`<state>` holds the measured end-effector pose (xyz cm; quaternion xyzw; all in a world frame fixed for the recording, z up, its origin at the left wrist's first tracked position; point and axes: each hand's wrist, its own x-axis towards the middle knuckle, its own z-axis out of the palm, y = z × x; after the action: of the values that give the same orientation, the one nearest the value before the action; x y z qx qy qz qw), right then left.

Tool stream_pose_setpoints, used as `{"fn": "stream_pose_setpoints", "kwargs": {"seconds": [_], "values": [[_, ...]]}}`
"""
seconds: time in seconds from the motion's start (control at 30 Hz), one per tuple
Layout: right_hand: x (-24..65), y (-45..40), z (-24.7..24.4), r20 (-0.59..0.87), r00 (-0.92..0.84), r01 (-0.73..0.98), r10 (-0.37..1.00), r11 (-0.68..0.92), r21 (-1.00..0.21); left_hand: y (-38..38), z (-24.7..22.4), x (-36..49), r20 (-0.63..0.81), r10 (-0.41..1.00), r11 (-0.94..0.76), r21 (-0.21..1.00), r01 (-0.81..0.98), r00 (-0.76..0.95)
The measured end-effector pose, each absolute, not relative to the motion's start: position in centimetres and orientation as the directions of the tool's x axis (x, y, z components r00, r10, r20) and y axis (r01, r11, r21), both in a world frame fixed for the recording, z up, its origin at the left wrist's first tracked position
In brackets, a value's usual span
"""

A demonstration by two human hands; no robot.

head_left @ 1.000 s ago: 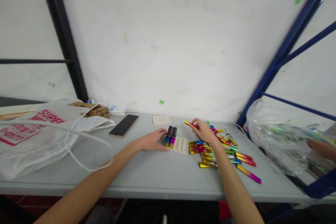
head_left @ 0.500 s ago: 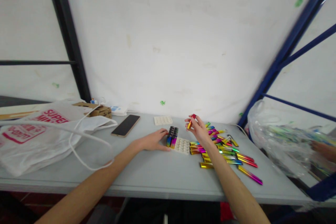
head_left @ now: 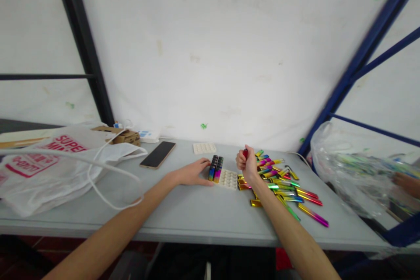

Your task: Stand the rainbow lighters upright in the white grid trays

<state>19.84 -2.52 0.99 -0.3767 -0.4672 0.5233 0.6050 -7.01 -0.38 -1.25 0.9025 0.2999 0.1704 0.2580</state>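
Observation:
Just right of the middle of the table, a white tray with round holes (head_left: 229,179) carries two rows of upright lighters (head_left: 215,169) with black tops and shiny rainbow bodies. My left hand (head_left: 194,172) rests at the tray's left side, fingers and thumb spread around its edge. Above the tray's right side, my right hand (head_left: 247,163) is closed in a fist around a red lighter (head_left: 245,153), with the thumb near its top. Most of that lighter is hidden by the fingers. Many loose metallic lighters (head_left: 285,187) lie in a pile beneath and beyond my right forearm.
A second white holed tray (head_left: 204,148) lies near the wall. To the left are a phone (head_left: 158,154), a white plastic bag (head_left: 49,175), a white cable (head_left: 98,186) and a cardboard box (head_left: 126,136). A clear plastic bag (head_left: 341,175) and another person's hand (head_left: 407,183) are at right.
My right hand has turned upright and closed from a fingertip hold into a fist around the red lighter, shifting slightly right. My left hand has stayed beside the tray.

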Motion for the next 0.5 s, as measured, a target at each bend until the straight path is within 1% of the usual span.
{"fn": "stream_pose_setpoints", "kwargs": {"seconds": [0.1, 0.27, 0.37, 0.5], "values": [[19.8, -2.3, 0.6, 0.122, 0.031, -0.255, 0.992, 0.126, -0.959, -0.2, -1.5, -7.0, 0.171, 0.627, -0.691, 0.573, 0.441, 0.760], [19.3, -2.2, 0.5, 0.107, 0.006, -0.191, 0.994, 0.106, -0.976, -0.3, -1.5, -7.0, 0.172, 0.626, -0.694, 0.568, 0.442, 0.760], [18.9, -2.3, 0.6, 0.141, -0.047, -0.149, 0.989, 0.133, -0.980, -0.4, -1.3, -7.0, 0.155, 0.628, -0.688, 0.569, 0.450, 0.763], [18.6, -2.5, 0.4, 0.250, -0.101, -0.053, 0.963, 0.245, -0.968, -0.4, -1.4, -7.0, 0.180, 0.626, -0.695, 0.571, 0.437, 0.759]]}}
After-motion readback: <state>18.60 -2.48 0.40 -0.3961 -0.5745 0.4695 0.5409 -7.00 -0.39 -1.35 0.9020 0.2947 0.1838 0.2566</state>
